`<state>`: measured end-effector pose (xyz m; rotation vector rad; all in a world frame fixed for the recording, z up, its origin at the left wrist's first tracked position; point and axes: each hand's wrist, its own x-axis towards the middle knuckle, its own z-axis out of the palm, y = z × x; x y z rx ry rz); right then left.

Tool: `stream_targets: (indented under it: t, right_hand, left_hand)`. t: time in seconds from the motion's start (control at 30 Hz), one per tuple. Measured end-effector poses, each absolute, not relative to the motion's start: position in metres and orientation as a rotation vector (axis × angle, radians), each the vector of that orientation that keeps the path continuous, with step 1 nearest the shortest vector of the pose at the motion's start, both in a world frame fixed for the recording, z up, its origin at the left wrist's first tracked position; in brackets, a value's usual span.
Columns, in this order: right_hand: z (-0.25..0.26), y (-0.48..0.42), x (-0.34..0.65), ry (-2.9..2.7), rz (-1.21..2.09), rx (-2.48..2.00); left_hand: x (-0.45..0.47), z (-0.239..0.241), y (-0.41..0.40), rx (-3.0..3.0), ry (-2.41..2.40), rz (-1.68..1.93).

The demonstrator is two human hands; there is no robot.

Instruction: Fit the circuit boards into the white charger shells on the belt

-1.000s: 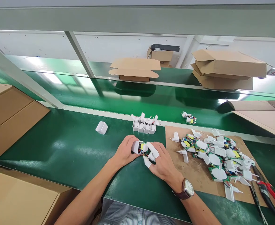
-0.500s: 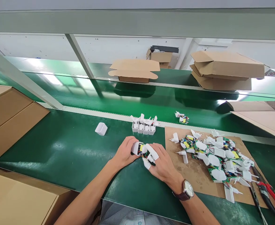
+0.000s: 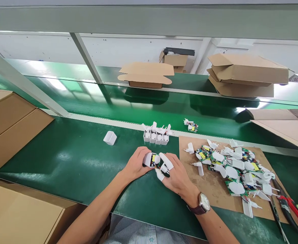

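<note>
My left hand (image 3: 135,165) is closed around a white plastic charger housing (image 3: 147,159), its open end facing right. My right hand (image 3: 179,178), with white finger covers on thumb and forefinger, grips a small circuit board (image 3: 155,159) with a white plug part by it. The board's left end sits at the housing's mouth; how deep it goes is hard to see. Just beyond my hands stands a row of several white housings (image 3: 156,138) with boards inside and plug pieces on top. One empty white housing (image 3: 110,138) lies tilted to the left.
Circuit boards with white plugs (image 3: 231,173) are heaped on a brown cardboard sheet (image 3: 204,193) at right, beside red-handled pliers (image 3: 295,210). One loose board (image 3: 192,127) lies on the green conveyor belt (image 3: 93,105). Cardboard boxes (image 3: 16,125) stand left; flattened ones (image 3: 247,71) lie behind.
The loose board on the belt has moved a little to the left. Both hands keep their grip on housing and board, with the board turned slightly.
</note>
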<state>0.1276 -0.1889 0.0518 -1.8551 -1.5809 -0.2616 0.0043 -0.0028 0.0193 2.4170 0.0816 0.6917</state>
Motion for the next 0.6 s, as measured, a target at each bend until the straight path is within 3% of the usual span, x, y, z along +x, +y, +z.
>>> stream_targets:
  t: [0.4, 0.5, 0.6]
  right_hand:
    - [0.046, -0.191, 0.131, -1.557, -0.307, -1.818]
    - [0.025, -0.195, 0.147, -1.520, -0.098, -1.675]
    - [-0.012, -0.185, 0.171, -1.473, -0.091, -1.556]
  left_hand:
    - [0.007, 0.027, -0.008, 2.379, 0.050, 0.463]
    - [0.007, 0.022, -0.010, 2.195, 0.033, 0.372]
    - [0.010, 0.012, -0.008, 2.009, 0.121, 0.411]
